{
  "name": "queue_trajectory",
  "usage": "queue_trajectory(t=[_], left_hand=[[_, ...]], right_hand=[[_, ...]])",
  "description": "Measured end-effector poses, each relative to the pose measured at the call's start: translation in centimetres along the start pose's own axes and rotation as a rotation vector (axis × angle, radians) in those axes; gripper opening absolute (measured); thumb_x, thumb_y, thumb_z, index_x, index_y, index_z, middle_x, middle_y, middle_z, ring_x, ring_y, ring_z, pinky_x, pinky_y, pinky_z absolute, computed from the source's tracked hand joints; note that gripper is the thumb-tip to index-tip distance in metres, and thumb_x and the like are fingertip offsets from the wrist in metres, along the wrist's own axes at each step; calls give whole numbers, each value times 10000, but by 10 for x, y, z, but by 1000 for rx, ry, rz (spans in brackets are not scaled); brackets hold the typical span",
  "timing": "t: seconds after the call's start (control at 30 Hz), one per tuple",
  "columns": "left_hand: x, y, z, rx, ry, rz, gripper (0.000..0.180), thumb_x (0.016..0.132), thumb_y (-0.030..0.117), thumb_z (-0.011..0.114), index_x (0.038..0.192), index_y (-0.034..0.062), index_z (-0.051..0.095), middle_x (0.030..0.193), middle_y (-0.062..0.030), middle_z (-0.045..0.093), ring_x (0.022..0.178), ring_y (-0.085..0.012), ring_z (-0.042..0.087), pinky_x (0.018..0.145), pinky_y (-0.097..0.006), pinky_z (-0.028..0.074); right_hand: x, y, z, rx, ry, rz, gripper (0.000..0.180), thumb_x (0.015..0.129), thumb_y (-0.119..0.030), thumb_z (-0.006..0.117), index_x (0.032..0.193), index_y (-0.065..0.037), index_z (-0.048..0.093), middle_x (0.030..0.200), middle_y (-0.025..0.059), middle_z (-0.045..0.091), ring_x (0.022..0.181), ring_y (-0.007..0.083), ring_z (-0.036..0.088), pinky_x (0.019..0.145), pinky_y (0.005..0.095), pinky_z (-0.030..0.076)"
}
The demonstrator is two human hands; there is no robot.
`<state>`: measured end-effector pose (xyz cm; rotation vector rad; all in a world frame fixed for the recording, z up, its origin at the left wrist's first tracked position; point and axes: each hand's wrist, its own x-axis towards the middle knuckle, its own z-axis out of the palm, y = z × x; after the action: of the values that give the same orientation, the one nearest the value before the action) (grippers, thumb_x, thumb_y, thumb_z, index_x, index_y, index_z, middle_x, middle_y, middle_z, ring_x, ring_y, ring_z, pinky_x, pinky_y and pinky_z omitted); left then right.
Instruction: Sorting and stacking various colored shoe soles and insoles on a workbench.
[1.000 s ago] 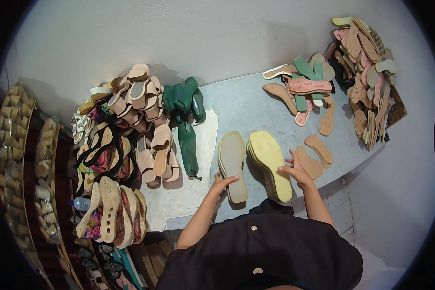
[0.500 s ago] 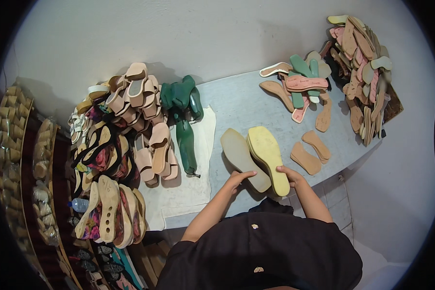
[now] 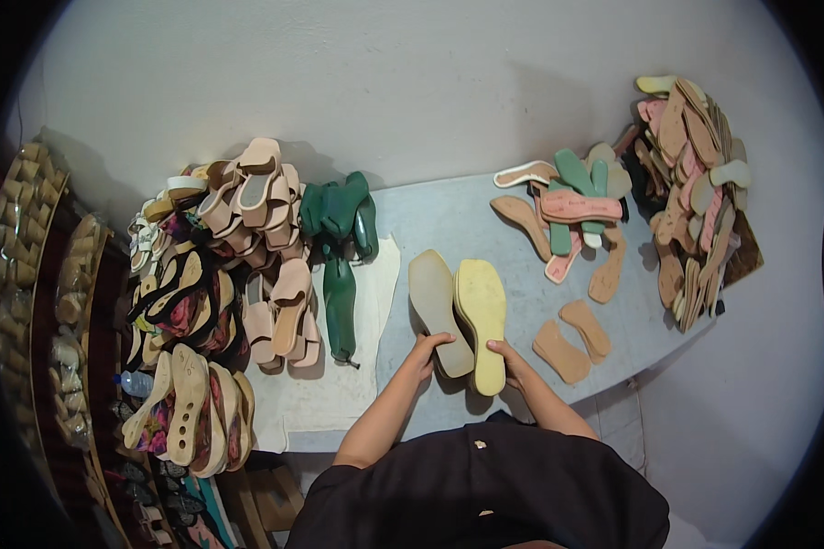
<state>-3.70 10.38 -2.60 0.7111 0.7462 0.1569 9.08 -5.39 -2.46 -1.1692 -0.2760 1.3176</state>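
Head view: soles (image 3: 458, 306) seemingly beyond grip.

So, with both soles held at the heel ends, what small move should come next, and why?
Probably slide the left hand so the grey sole lines up with the yellow sole under the right hand. The yellow one overlaps the grey one's edge, and their heel ends are not level.

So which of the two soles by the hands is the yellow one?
The yellow sole, the one at the right hand; the grey-beige sole beside it sits at the left hand.
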Motion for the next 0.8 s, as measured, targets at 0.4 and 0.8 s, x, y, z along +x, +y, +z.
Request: queue_trajectory(t=[0.4, 0.8], left_hand=[[126, 135, 16, -40, 99, 27, 488, 686, 185, 640, 1114, -2, 497, 1038, -145, 578, 981, -254, 565, 881, -381, 463], [207, 171, -29, 418, 613, 617, 702, 679, 235, 668, 1259, -19, 363, 1150, -193, 515, 1019, -309, 528, 879, -380, 430]], right_hand=[[166, -116, 0, 147, -55, 48, 581, 780, -376, 619, 1195, 1, 464, 1068, 148, 579, 933, 236, 591, 814, 356, 497], [268, -163, 15, -46, -127, 55, 860, 746, -443, 659, 1373, -68, 203, 1337, 184, 339, 1231, 291, 360, 982, 412, 346]])
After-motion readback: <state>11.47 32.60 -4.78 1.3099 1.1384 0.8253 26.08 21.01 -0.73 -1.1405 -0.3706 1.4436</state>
